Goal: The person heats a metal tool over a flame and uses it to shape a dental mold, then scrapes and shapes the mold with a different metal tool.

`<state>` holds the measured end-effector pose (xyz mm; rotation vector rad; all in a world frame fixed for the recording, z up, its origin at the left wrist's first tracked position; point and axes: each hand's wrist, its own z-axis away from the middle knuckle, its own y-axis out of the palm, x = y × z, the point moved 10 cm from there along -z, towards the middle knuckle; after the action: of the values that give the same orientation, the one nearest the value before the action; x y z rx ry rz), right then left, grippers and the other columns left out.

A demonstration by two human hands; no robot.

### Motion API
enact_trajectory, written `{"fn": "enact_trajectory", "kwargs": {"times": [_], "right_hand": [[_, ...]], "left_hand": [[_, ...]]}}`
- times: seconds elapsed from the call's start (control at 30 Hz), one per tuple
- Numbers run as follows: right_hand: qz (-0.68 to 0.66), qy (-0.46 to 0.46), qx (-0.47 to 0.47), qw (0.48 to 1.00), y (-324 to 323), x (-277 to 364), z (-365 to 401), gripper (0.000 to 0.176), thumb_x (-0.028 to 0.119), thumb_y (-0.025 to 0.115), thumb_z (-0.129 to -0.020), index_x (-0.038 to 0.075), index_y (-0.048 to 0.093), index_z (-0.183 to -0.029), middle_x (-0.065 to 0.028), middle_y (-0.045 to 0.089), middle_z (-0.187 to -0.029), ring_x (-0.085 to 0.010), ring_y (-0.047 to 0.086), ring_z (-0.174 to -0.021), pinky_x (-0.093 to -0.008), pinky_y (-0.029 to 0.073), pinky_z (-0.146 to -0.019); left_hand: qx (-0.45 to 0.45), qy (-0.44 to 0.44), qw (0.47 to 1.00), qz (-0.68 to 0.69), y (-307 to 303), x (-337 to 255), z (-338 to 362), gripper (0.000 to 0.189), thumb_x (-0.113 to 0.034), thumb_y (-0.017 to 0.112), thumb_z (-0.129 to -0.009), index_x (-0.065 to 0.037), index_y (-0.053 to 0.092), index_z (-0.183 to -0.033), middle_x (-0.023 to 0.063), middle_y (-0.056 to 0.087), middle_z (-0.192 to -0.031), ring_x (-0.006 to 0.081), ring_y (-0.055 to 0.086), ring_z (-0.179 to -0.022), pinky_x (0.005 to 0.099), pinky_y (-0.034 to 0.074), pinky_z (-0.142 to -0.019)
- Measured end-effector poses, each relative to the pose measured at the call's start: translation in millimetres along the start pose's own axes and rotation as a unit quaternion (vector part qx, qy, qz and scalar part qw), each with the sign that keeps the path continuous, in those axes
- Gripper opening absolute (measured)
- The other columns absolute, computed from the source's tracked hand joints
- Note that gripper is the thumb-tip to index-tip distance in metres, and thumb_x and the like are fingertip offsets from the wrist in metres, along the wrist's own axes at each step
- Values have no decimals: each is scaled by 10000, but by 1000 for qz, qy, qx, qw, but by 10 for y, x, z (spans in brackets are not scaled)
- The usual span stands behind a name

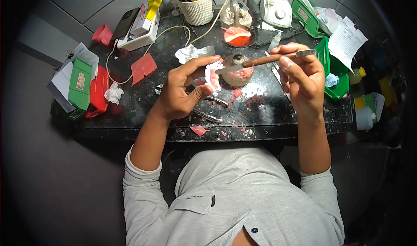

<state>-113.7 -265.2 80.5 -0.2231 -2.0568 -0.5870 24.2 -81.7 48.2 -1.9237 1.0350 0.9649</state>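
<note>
left hand (181, 89) fingers grip denture cast (213, 77) | right hand (302, 78) fingers grip knife (263, 60) (blade touching it)

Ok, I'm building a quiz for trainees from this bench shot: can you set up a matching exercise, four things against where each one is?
Things:
1 pink-and-white dental model
2 wood-handled knife
3 white basket
4 phone

Places:
A on a white box at the back left of the bench
B in the right hand
C at the back of the bench, holding tools
D in the left hand

Pairs: 1-D, 2-B, 3-C, 4-A.
</note>
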Motion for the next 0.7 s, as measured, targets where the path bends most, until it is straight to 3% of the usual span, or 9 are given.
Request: {"fn": "enact_trajectory", "kwargs": {"times": [0.17,0.37,0.5,0.7], "right_hand": [[13,2,11,1000,4,-17,4,212,15,712,-921,-38,668,-1121,-191,735,-1075,-62,553,-603,-185,415,-456],[29,59,-100,993,-333,-109,-19,193,19,720,-919,-32,681,-1102,-165,748,-1022,-43,532,-579,-171,349,-440],[-3,103,-80,991,-211,-203,3,203,35,728,-919,-31,676,-1104,-164,744,-1024,-40,515,-572,-174,346,-432],[9,100,-56,993,-141,-224,1,203,58,736,-919,-30,677,-1093,-159,744,-1015,-49,518,-574,-176,355,-432]], "left_hand": [[-7,-5,1000,10,-5,-5,-2,690,-360,727,-954,88,488,-1422,235,582,-1402,261,571,-1310,367,435,-1117],[6,3,996,-91,-22,-47,-22,728,-337,814,-869,75,527,-1396,210,594,-1392,269,575,-1312,390,437,-1133],[1,1,996,-88,-18,-37,-21,736,-328,828,-854,71,528,-1395,211,595,-1390,276,569,-1321,389,432,-1138],[-1,0,998,-62,-6,-26,-14,726,-318,827,-856,67,523,-1392,212,595,-1392,278,568,-1324,391,426,-1144]]}}
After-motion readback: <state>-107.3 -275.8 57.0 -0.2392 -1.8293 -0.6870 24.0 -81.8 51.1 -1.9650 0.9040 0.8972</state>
